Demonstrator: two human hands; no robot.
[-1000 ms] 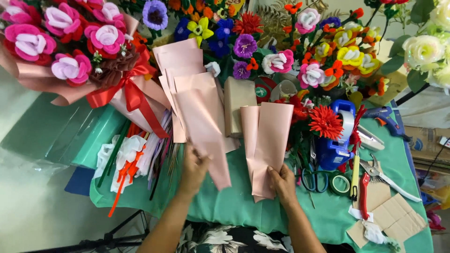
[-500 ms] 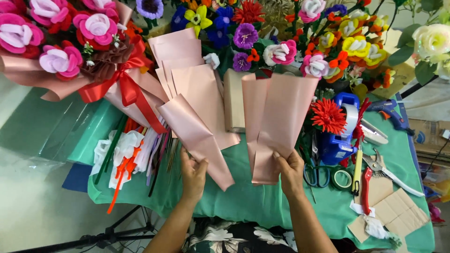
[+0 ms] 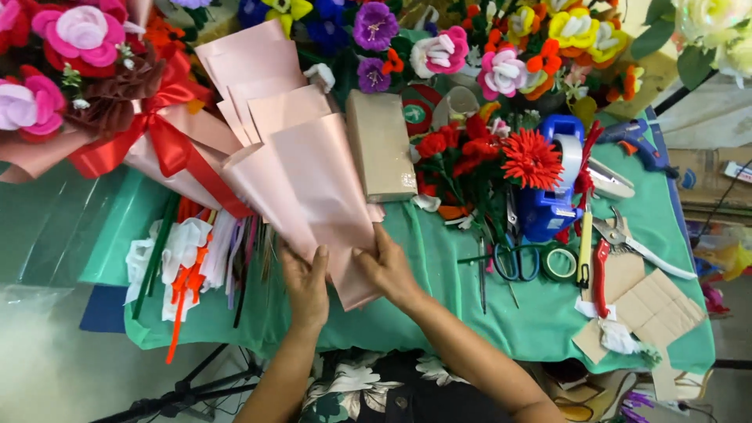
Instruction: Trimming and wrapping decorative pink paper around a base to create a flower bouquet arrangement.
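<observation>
On green cloth-covered table [image 3: 470, 313], near edge: pink wrapping sheets [image 3: 313, 180], fanned, lower tips gathered. Change since half a second ago: the separate folded sheet formerly held at right now lies joined onto the main fan, so all sheets form one overlapped stack. Left hand [image 3: 307, 286], fingers closed flat on the lower left corner; right hand [image 3: 388, 266], thumb and fingers pinching the lower right edge; both palms down, forearms converging from below. Adjacent: red-ribboned bouquet [image 3: 117, 117] at left, tan block [image 3: 380, 145] just beside the sheets, scissors [image 3: 513, 262], blue tape dispenser [image 3: 560, 188].
</observation>
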